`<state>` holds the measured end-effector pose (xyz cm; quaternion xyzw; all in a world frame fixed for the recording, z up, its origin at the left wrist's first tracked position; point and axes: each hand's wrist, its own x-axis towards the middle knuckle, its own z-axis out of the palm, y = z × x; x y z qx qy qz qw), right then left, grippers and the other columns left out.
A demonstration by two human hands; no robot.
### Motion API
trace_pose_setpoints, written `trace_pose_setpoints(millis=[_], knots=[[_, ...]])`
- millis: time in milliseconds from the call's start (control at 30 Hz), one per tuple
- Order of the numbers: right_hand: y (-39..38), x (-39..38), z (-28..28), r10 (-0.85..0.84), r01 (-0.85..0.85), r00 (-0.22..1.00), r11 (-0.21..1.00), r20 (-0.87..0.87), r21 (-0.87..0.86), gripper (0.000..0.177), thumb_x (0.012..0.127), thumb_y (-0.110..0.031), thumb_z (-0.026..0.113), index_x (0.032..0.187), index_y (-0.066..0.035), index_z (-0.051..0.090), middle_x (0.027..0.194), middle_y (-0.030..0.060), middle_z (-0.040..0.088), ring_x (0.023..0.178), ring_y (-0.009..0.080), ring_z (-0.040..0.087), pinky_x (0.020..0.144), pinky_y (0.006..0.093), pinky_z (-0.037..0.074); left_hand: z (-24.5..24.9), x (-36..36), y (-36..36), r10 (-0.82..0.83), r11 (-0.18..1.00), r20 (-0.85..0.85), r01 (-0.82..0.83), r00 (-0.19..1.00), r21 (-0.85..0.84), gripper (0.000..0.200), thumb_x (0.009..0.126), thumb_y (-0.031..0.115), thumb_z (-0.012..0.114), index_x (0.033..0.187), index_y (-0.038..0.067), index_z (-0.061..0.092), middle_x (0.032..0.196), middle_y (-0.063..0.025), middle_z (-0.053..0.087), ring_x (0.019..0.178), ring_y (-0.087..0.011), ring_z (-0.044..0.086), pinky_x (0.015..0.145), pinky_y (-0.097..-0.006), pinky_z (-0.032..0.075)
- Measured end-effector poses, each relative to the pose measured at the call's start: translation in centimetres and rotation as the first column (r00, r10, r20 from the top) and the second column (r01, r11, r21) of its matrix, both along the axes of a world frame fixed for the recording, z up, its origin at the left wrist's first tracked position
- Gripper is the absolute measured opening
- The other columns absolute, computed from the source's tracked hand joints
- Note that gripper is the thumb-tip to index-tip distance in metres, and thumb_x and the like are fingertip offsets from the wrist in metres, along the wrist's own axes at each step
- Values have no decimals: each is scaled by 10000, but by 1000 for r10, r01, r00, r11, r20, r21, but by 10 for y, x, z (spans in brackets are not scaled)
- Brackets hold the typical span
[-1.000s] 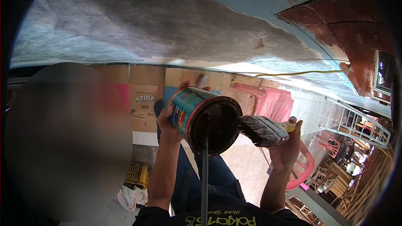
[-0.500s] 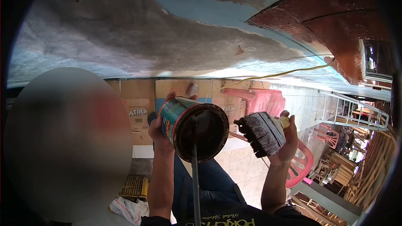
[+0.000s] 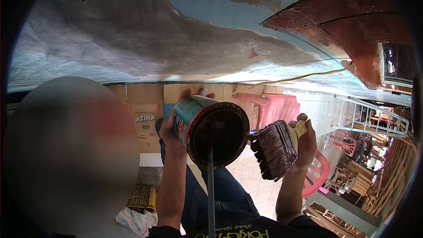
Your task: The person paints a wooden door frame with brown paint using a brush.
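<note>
My left hand [image 3: 169, 133] is wrapped round a paint can [image 3: 187, 112] with a colourful teal label. The can is tilted so that its open mouth faces me, and dark brown paint coats its rim and inside. A thin grey rod [image 3: 210, 198] runs from the can's mouth down to the bottom of the view. My right hand [image 3: 307, 145] grips the pale handle of a wide paintbrush [image 3: 272, 152]. Dark brown paint covers its bristles, which point left, close beside the can's rim.
A wall [image 3: 119, 31] with grey and blue patches spans the top, beside a glossy red-brown surface [image 3: 343, 17]. Flattened cardboard [image 3: 147, 121], a pink plastic chair [image 3: 280, 108], a yellow crate [image 3: 142, 197], a white metal frame [image 3: 374, 117] and stacked wood [image 3: 390, 163] lie around. A blurred oval hides the left.
The can has shifted slightly right in my left hand. My right hand has turned the brush, so a darker, browner side of the bristles shows and their tips sit lower.
</note>
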<state>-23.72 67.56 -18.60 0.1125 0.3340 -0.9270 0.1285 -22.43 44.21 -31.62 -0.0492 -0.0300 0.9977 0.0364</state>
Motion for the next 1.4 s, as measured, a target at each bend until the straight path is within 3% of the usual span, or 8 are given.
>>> trace_pose_setpoints(millis=[167,400,600,933,1033,1200,1400], knots=[[2,0,-1,20,-20,1000,1000,-11,-3,260,959,-259,301,1102,-101,449,1037,230,567,950,318,593,773,409,519,-1,-1,-1,-17,1000,-23,17,1000,2,669,687,309,603,1265,66,370,1239,-234,413,1248,-397,304,985,-526,356],[10,-12,4,-36,58,989,986,-142,153,242,964,-261,280,1107,-118,413,1075,185,559,971,263,586,790,377,511,1,-3,4,0,1000,-6,0,1000,16,664,702,324,597,1276,79,373,1244,-235,407,1242,-396,314,974,-510,375],[18,-27,10,17,16,970,991,-244,133,241,964,-241,277,1132,-121,401,1110,202,538,976,263,587,785,359,520,12,-14,11,-17,999,-30,18,999,39,663,725,353,581,1294,98,356,1280,-304,339,1183,-407,393,931,-498,420],[22,-54,16,-141,208,913,968,-382,141,253,959,-217,303,1173,-125,401,1173,210,497,1031,305,560,849,393,508,2,-23,13,-53,998,-124,58,991,38,682,736,404,598,1293,109,341,1318,-319,266,1176,-396,407,907,-493,447],[22,-59,17,-181,275,880,948,-440,160,261,957,-207,309,1180,-123,416,1180,216,495,1030,302,561,844,390,510,5,-16,13,-43,993,-99,54,994,108,688,727,407,608,1288,108,346,1308,-312,287,1190,-384,394,915,-494,440],[10,-63,21,-258,377,856,904,-449,199,262,956,-207,322,1180,-120,425,1179,235,490,1002,302,574,837,386,509,-4,-8,12,5,997,-20,-7,1000,-80,699,727,410,605,1285,81,342,1275,-312,338,1201,-382,380,915,-487,442],[8,-65,23,-253,394,832,896,-494,205,245,957,-209,323,1160,-112,418,1195,267,460,996,307,575,842,391,507,-1,-2,8,3,999,-37,-5,999,-51,688,743,393,588,1280,48,333,1249,-368,324,1164,-405,417,881,-491,462]])
